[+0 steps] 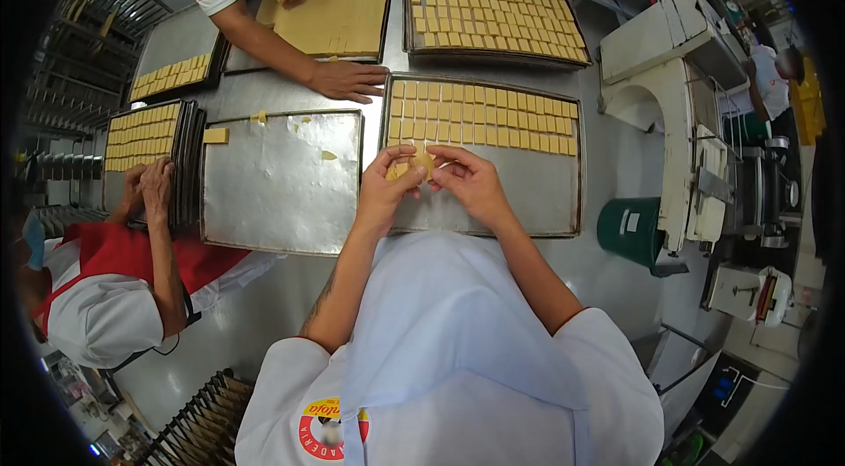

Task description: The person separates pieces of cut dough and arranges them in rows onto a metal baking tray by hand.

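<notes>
Above the near tray, the fingertips of my left hand (385, 191) and my right hand (473, 190) meet around a small yellow dough piece (423, 166). Both hands are closed on it. Another bit of yellow dough (397, 170) shows by my left fingers; I cannot tell whether it is held or lies on the tray. Beneath them is a metal tray (502, 193) with rows of small rectangular dough pieces (484, 118) along its far half. Bare metal shows along its near half.
Left of my tray lies another tray (282, 193) with dough scraps and one block. A co-worker's hand (348, 80) rests at its far edge. Beyond are a dough sheet (339, 13) and a full tray (497, 17). A green bin (629, 233) stands right.
</notes>
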Action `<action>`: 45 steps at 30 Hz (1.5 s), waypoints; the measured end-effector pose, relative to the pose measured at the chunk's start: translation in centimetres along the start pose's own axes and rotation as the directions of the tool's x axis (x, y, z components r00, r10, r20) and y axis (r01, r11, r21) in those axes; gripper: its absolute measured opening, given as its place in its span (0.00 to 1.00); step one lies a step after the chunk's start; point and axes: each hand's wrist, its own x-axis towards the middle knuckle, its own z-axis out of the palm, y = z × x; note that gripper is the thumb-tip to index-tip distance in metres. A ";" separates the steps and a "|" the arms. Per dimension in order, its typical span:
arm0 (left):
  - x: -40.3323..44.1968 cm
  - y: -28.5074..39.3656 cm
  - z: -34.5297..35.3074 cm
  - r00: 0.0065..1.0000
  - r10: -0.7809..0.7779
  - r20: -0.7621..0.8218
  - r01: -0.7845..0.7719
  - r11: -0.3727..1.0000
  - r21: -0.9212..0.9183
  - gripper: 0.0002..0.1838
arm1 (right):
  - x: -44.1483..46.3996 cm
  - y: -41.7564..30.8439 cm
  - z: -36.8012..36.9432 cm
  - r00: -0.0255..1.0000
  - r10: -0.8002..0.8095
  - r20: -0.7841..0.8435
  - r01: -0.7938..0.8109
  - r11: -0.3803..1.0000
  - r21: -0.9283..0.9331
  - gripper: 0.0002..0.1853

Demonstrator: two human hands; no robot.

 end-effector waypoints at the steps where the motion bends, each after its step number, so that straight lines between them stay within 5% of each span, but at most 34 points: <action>1: 0.0 -0.1 0.0 1.000 0.019 -0.009 -0.019 1.000 0.019 0.21 | -0.1 -0.1 0.1 1.000 0.000 -0.010 0.000 1.000 0.012 0.21; 9: -0.4 0.1 0.7 0.996 0.079 0.034 -0.084 0.966 0.245 0.14 | -0.3 0.0 -0.2 0.998 0.035 -0.058 -0.037 0.999 -0.027 0.18; 18: -1.0 0.7 1.7 0.997 0.076 0.019 -0.078 0.975 0.210 0.12 | -0.6 -0.8 -0.5 0.999 0.028 -0.018 -0.030 0.996 -0.088 0.17; 21: 0.5 -2.0 -0.3 0.973 0.226 -0.038 -0.148 0.744 0.652 0.13 | 0.6 -1.6 -1.2 1.000 0.010 -0.024 -0.014 0.981 -0.191 0.18; 24: -1.1 0.9 2.4 0.997 0.068 -0.035 -0.055 0.956 0.288 0.13 | -1.6 0.2 -0.7 0.999 0.019 -0.047 -0.026 0.989 -0.145 0.20; 38: -1.0 0.0 2.6 1.000 0.028 0.003 -0.028 0.991 0.128 0.15 | -1.3 -0.3 -1.8 0.994 -0.020 -0.109 0.027 0.997 0.067 0.21; 42: -1.0 0.2 1.6 0.999 -0.031 -0.040 0.033 0.998 0.048 0.19 | -0.4 2.7 -6.7 0.960 -0.065 -0.272 0.073 0.997 0.019 0.18; 45: -1.1 -0.7 -0.7 0.985 -0.165 0.042 0.168 0.981 -0.094 0.17 | 0.3 4.0 -9.0 0.896 -0.092 -0.435 -0.012 0.973 -0.230 0.15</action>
